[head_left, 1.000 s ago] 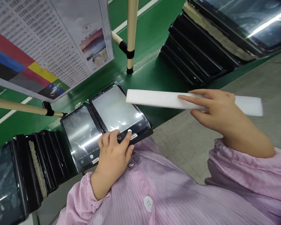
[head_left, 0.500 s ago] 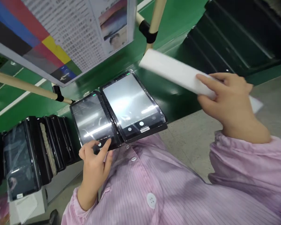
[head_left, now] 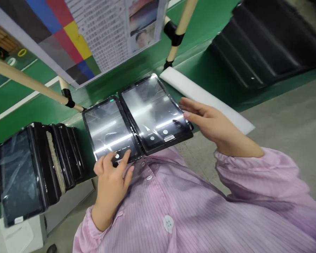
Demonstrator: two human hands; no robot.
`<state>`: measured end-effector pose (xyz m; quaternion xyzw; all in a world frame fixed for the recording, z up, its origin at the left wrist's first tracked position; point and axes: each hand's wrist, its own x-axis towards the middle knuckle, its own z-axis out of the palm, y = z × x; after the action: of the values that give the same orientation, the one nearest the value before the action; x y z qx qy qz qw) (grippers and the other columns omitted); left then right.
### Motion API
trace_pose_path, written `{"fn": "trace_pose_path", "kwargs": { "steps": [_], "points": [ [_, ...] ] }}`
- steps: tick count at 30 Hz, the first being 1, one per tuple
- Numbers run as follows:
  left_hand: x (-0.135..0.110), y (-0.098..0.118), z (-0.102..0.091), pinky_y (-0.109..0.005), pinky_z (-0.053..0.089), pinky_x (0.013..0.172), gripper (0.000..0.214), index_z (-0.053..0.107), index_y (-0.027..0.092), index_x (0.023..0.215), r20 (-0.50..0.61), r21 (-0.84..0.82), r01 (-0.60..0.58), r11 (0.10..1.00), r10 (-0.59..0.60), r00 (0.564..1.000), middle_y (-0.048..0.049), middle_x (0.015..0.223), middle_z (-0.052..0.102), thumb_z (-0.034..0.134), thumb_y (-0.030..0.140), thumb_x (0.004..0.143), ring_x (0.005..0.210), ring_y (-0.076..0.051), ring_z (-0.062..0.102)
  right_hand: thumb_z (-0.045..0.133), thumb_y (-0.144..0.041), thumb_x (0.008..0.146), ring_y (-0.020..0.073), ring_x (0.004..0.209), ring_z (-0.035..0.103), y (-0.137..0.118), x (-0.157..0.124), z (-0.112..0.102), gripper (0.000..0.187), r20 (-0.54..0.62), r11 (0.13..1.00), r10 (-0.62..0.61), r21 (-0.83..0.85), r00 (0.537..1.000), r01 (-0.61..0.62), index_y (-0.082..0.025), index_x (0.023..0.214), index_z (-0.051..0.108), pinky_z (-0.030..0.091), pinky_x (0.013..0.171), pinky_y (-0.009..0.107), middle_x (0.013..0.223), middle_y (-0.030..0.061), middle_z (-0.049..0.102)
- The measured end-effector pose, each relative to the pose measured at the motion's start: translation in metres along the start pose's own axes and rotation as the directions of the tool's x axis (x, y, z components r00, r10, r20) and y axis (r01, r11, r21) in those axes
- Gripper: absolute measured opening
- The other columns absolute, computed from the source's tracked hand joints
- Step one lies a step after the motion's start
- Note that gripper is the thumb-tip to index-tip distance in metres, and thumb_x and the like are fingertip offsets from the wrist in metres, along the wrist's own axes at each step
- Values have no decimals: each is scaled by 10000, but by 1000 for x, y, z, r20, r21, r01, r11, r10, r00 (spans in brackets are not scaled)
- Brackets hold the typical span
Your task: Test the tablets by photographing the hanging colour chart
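Observation:
Two tablets lie side by side at the bench's front edge, both lit with a camera screen. On the lower part of the left tablet (head_left: 107, 123) my left hand (head_left: 112, 179) rests its fingertips, index finger stretched out near the screen's round buttons. The right tablet (head_left: 150, 109) has a small white label at its bottom. Beside its right edge is my right hand (head_left: 208, 121), fingers extended and together, holding nothing. Partly behind that hand, a white foam sheet (head_left: 200, 91) lies on the bench.
A chart board (head_left: 100, 45) with coloured squares stands behind the tablets on a frame of cream pipes (head_left: 184, 21). Several tablets in black trays (head_left: 21, 175) stand in a row at left. Black trays (head_left: 268, 49) are stacked at right. A white box (head_left: 21, 232) sits low left.
My right hand has let go of the white foam sheet, now lying on the bench, and moved left to the right tablet. The right tablet's screen picture has darkened. My left hand stays at its tablet.

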<state>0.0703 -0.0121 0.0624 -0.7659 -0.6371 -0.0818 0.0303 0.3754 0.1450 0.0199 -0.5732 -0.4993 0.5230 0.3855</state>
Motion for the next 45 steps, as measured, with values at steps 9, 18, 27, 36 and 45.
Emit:
{"fn": "trace_pose_path", "kwargs": {
  "steps": [9,18,27,36,45],
  "points": [
    [-14,-74,14,-623,451,1058,1181,249,227,1611,139,-350,472,809,-454,880,-185,1408,410,823,619,656,1216,-377,536,806,-250,649,313,1401,509,2,-6,4,793,115,978,18,202,993,-41,-197,1410,593,331,1239,531,1480,87,559],
    [-9,-84,7,-297,549,868,1019,437,238,1511,359,-849,526,54,-670,649,-36,1011,711,890,526,645,924,-179,686,829,-372,696,320,1436,465,5,-2,0,822,92,991,28,128,995,-40,-200,1451,554,329,1239,522,1551,108,474],
    [23,-67,-5,-220,564,766,498,738,245,1174,446,-895,312,-319,-685,577,-19,1106,773,864,374,709,889,-148,715,596,-445,875,295,1006,690,-42,-1,26,563,-71,838,-346,-472,935,274,-170,1364,641,615,752,452,1412,161,572],
    [7,-39,-25,-300,616,822,525,724,290,1206,284,-937,75,-341,-619,732,-43,1150,772,861,407,714,928,-194,745,525,-510,949,302,1231,634,-81,-30,89,632,375,751,-544,-181,751,635,-237,1518,489,497,1086,521,1380,103,637],
    [45,-17,-10,-417,554,995,435,656,382,1267,-59,-991,-123,-53,-655,754,-31,1361,665,718,478,847,1215,-236,640,575,-736,863,269,1351,565,-88,-18,104,642,171,810,-387,533,906,245,-291,1320,652,465,1154,451,1389,32,644]
  ]
}}
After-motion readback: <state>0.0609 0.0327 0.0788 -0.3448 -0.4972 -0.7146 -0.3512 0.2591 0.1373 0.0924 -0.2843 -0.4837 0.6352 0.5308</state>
